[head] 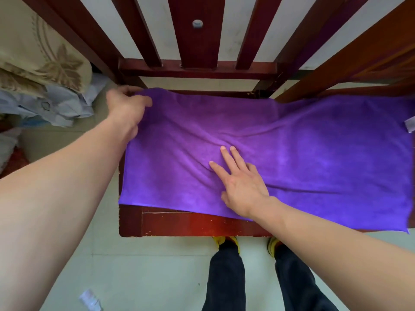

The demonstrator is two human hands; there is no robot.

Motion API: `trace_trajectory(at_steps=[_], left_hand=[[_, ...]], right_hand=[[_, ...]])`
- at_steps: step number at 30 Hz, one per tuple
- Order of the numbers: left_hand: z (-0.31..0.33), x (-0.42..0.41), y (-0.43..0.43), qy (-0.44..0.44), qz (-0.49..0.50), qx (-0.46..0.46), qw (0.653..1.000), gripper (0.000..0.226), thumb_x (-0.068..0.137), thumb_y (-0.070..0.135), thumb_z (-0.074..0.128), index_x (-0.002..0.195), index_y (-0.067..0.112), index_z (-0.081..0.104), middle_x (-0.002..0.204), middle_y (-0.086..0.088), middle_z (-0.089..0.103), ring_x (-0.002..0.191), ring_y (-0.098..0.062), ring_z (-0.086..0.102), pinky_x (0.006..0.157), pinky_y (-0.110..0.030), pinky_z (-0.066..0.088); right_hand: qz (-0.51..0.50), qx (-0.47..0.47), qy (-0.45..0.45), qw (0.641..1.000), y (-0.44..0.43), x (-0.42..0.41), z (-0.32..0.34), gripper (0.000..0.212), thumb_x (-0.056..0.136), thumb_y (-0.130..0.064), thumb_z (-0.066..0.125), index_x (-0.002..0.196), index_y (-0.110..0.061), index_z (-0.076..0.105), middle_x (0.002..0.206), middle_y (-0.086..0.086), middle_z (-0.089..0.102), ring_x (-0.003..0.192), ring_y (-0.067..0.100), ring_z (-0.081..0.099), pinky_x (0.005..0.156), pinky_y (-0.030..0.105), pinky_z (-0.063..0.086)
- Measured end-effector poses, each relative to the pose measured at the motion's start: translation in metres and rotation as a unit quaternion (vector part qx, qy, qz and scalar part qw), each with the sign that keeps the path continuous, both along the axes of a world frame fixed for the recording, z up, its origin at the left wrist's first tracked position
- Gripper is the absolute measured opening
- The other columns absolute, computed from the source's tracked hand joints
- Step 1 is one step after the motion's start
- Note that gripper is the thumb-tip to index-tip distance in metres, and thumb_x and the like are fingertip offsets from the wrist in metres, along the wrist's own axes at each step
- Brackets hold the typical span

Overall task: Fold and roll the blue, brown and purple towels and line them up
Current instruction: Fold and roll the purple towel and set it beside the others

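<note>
The purple towel (303, 149) lies spread flat across a dark red wooden chair seat (170, 223), its right end reaching past the seat. My left hand (125, 106) pinches the towel's far left corner at the back of the seat. My right hand (240, 180) rests flat on the middle of the towel, fingers spread, pressing on a few creases. A small white label (409, 124) shows at the towel's right edge. No blue or brown towel is in view.
The chair's slatted back (197, 34) rises behind the towel. A pile of beige patterned and pale blue fabric (42, 81) lies on the left. My dark trousers and yellow shoes (226, 242) stand on the tiled floor below. A small wrapper (89, 299) lies on the floor.
</note>
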State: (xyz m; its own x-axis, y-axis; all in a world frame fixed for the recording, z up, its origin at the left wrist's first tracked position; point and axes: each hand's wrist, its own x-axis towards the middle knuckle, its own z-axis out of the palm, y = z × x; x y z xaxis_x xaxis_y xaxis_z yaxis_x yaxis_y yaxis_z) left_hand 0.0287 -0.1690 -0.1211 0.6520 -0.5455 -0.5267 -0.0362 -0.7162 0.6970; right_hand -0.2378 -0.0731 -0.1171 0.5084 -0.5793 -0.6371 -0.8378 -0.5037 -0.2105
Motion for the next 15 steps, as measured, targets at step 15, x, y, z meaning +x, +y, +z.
trace_trajectory(at_steps=[15], left_hand=[[-0.017, 0.005, 0.183, -0.099, -0.154, 0.231, 0.956, 0.017, 0.074, 0.016, 0.077, 0.074, 0.005, 0.065, 0.079, -0.019, 0.069, 0.081, -0.037, 0.065, 0.072, -0.041, 0.052]], right_hand=[[0.025, 0.035, 0.004, 0.999, 0.045, -0.004, 0.02, 0.067, 0.084, -0.021, 0.05, 0.147, -0.024, 0.028, 0.162, 0.011, -0.004, 0.148, 0.028, -0.005, 0.105, 0.042, 0.029]])
